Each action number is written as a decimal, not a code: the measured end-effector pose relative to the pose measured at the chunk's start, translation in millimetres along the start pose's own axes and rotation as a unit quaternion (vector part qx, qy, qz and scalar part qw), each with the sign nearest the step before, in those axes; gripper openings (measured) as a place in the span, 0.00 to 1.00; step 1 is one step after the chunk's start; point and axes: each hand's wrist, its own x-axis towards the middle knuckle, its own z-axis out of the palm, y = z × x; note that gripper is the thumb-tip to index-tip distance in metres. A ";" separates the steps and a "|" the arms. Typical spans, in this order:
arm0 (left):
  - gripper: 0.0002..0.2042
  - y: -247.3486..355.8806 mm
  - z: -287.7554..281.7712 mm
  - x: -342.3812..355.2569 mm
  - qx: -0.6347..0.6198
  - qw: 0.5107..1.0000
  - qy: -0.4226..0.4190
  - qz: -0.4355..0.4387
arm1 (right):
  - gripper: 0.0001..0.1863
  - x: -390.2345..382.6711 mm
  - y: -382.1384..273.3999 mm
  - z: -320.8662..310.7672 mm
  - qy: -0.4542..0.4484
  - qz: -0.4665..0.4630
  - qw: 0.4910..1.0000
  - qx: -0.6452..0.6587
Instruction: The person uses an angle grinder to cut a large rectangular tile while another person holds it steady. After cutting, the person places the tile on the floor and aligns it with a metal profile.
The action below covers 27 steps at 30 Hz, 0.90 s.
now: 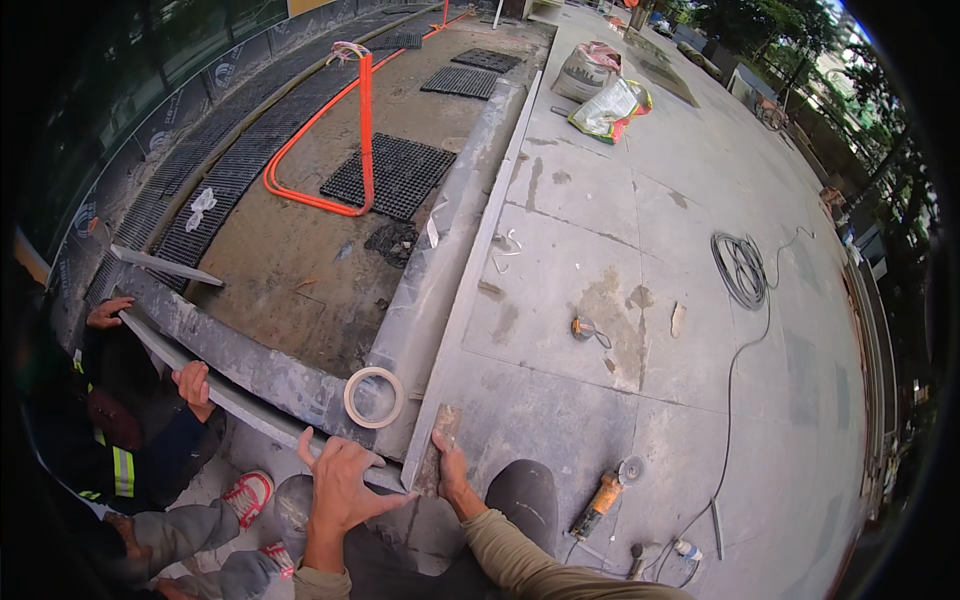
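Observation:
My left hand [343,485] is open at the near end of a long grey slab [240,408], fingers spread and thumb stretched toward the corner. Whether its fingertips press on the slab I cannot tell. My right hand [453,468] is closed around a short, flat brownish block [429,468], upright against the end of the grey edging strip [458,325]; wood or stone, I cannot tell. A roll of tape [349,398] lies on the kerb corner just beyond my hands. At the left, a co-worker's two hands [193,388] grip the same slab.
An angle grinder [598,505] lies on the paving at my right, near a power connector [688,549] and a coiled black cable [740,270]. A small orange-and-black tool [583,328] sits farther out. Bags [588,70] stand at the back. Orange conduit [366,140] rises from the planter bed.

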 end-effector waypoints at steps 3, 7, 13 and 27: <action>0.27 -0.6 3.2 -1.2 0.012 1.000 -0.012 -0.007 | 0.28 -6.0 -1.0 4.0 0.000 0.017 1.000 0.012; 0.26 8.4 9.0 -1.6 0.015 1.000 -0.002 -0.005 | 0.28 2.9 0.8 -6.9 0.010 0.024 1.000 -0.001; 0.23 7.3 17.9 -8.1 0.031 0.999 -0.006 -0.016 | 0.28 -3.8 -3.4 1.8 -0.018 0.024 0.999 0.018; 0.22 -5.8 14.7 -12.5 0.019 0.999 -0.028 0.010 | 0.23 -9.2 -7.7 13.5 -0.035 -0.018 0.999 0.022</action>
